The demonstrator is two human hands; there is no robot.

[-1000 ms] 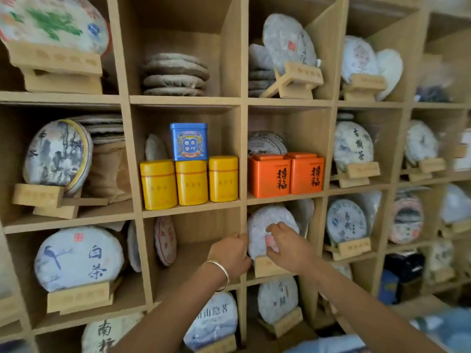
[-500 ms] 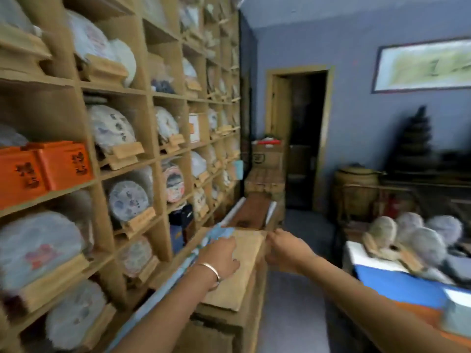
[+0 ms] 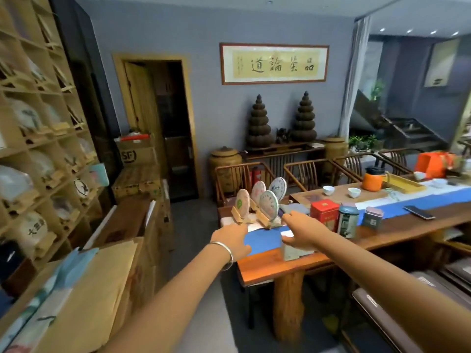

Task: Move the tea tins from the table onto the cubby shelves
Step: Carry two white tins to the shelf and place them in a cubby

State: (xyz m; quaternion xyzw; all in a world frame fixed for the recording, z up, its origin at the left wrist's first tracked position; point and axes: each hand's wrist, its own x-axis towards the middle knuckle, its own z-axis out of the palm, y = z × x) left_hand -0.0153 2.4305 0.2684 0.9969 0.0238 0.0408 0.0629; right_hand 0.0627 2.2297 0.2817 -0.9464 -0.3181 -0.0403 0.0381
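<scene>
We take the wooden table [image 3: 397, 233] as our landmark; a blue runner [image 3: 265, 242] lies along its top.

Left hand [image 3: 230, 242]: reaches out over the table's near left corner, above the runner's end. Fingers loosely curled, not spread; we see nothing in them. A silver bangle [image 3: 225, 252] circles the wrist. Whether the fingertips touch the runner we cannot tell.

Right hand [image 3: 302, 231]: stretched over the table just right of the left hand, palm down, fingers apart and slightly bent. It sits over a pale tin [image 3: 293, 250] standing near the table's front edge. Thumb lies beside the tin's white lid; the other fingers extend past it. Contact looks likely, but we cannot tell if the grip has closed.

Other tins on the table, all to the right of the right hand: a red tin [image 3: 324, 215], upright; a dark green tin [image 3: 348, 221] just beside it, upright; a small grey-green tin [image 3: 372, 217] a little farther right, on the runner.

Behind the hands, at the table's left end, four round tea cakes [image 3: 269, 206] stand on wooden easels. A phone [image 3: 419, 212] lies farther right along the table. Two white cups [image 3: 340, 191] and an orange pot [image 3: 372, 181] sit toward the far side.

The cubby shelves [image 3: 43, 149] run along the wall well left of the table, with wrapped cakes in them.
</scene>
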